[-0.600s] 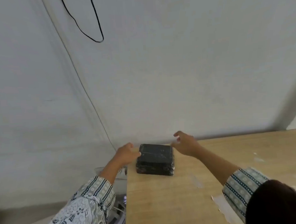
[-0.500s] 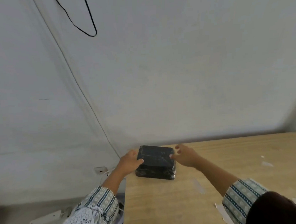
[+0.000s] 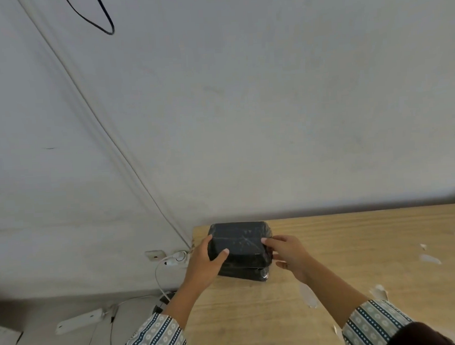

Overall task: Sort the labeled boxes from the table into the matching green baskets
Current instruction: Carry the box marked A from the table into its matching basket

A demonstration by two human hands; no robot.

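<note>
Hands clasp glossy black box.

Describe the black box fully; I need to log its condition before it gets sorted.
The black box is flat, rectangular, wrapped in glossy, wrinkled clear film. It lies at the wooden table's far left corner. The left hand and right hand clasp its opposite sides. No label is readable.
</note>
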